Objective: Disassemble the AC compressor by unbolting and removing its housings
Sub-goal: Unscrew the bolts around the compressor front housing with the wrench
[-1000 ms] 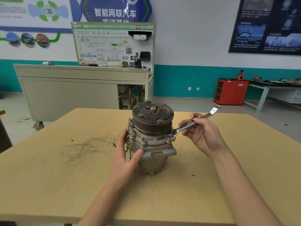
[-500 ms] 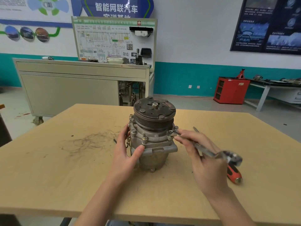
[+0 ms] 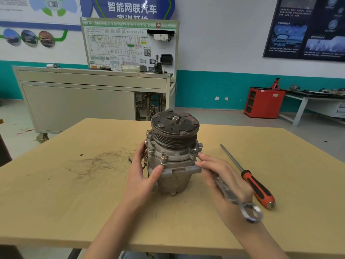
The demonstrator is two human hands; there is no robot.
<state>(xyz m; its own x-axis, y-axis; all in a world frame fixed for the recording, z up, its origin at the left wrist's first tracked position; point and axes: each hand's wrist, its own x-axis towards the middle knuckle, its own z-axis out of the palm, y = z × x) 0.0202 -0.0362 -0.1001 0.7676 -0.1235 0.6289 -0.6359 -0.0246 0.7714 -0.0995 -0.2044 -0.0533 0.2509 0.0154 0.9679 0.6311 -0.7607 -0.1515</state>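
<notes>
One gray metal compressor [image 3: 173, 161] stood upright in the middle of the tan wooden table [image 3: 65, 202], and the blue sign [image 3: 132, 7] on the wall read "智能网联汽车". The left hand [image 3: 143, 174] wrapped around its side, thumb pressed on the front. The right hand [image 3: 224, 180] held one shiny wrench [image 3: 251, 212] with its far end at the compressor's rim, beside one red and black screwdriver [image 3: 257, 187].

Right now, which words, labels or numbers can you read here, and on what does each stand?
"智能网联汽车": blue sign; the line below it is half hidden.
"HV": board; its other print is too small to read.
Stamped marks on the wrench: blurred.
Text on the poster: too small.
None seen on the compressor.
</notes>
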